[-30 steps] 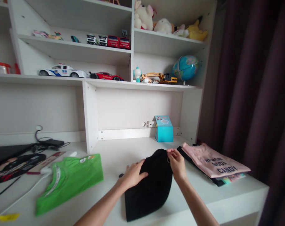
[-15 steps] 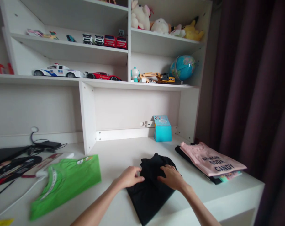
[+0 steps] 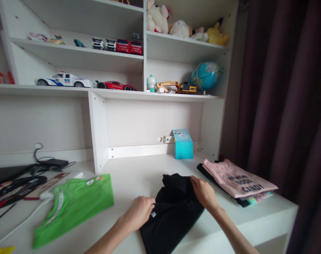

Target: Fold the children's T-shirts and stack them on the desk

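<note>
A black garment [image 3: 173, 215], partly folded, lies at the front middle of the white desk, its far end bunched up. A small white tag shows near its left edge. My left hand [image 3: 140, 210] pinches that left edge with curled fingers. On the far right side, my right hand [image 3: 204, 192] grips the bunched fabric between thumb and fingers. To the left lies a folded green shirt [image 3: 78, 204]. At the right, a pink shirt [image 3: 239, 178] with dark lettering tops a pile of folded clothes.
A blue desk calendar [image 3: 183, 144] stands at the back by a wall socket. Cables and a black adapter [image 3: 54, 163] lie at the back left. Shelves above hold toy cars [image 3: 66, 79], plush toys and a globe [image 3: 206, 76]. A dark curtain [image 3: 279, 106] hangs at the right.
My left hand has moved down and left from the collar area to the garment's left edge. My right hand has shifted outward to the right. Both have closed on the fabric, and the white tag now shows.
</note>
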`<state>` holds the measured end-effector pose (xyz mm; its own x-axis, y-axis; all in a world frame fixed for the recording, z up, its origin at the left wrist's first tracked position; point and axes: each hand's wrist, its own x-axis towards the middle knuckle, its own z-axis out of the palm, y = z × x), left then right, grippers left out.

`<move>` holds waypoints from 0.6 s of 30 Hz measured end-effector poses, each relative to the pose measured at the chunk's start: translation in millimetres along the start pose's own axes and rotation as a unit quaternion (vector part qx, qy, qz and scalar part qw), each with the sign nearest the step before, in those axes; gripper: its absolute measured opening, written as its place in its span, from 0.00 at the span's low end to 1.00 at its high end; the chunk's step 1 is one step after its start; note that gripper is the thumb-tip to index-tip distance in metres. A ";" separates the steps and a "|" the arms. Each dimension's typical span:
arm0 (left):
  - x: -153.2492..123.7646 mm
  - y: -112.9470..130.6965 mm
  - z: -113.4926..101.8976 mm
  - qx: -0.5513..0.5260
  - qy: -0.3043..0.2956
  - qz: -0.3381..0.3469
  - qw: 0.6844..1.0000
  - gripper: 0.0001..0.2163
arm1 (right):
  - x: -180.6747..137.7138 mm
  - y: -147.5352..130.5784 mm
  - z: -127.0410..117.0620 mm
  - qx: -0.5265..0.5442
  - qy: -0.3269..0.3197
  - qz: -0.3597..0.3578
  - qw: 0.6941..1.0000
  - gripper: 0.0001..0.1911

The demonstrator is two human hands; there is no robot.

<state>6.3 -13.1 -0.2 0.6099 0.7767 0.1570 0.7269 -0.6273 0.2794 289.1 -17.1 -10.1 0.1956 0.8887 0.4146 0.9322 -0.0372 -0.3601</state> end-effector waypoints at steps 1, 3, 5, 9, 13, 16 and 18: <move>-0.3 -4.3 -2.4 -0.029 0.015 -0.013 0.999 0.13 | 3.3 5.7 -3.8 0.002 0.016 0.019 1.000 0.18; -0.2 -13.5 -7.4 -0.127 0.046 -0.042 0.990 0.15 | 8.6 14.5 -11.7 0.007 0.042 0.046 0.998 0.19; 0.4 -20.2 -11.4 -0.271 0.062 -0.081 0.957 0.15 | 9.5 13.6 -18.9 0.016 0.065 0.052 0.996 0.18; 1.6 -14.9 -13.4 -0.535 0.032 -0.170 0.827 0.18 | -12.8 -31.6 -26.7 0.080 0.054 -0.003 0.995 0.12; -1.3 14.0 -12.6 -0.620 0.018 -0.164 0.767 0.24 | -56.6 -95.6 -21.4 0.283 -0.170 -0.113 0.937 0.19; -5.5 34.3 -14.9 -0.589 0.030 -0.089 0.803 0.19 | -75.8 -116.1 -14.0 0.323 -0.155 -0.123 0.925 0.26; -6.5 39.4 -19.9 -0.546 0.057 -0.053 0.834 0.17 | -76.7 -115.1 -14.3 0.328 -0.113 -0.119 0.930 0.21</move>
<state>24.7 -41.7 28.6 0.4808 0.8642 0.1482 0.0168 -0.1781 0.9839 171.2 -87.5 11.5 -0.1307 0.9127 0.3871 0.5399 0.3930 -0.7443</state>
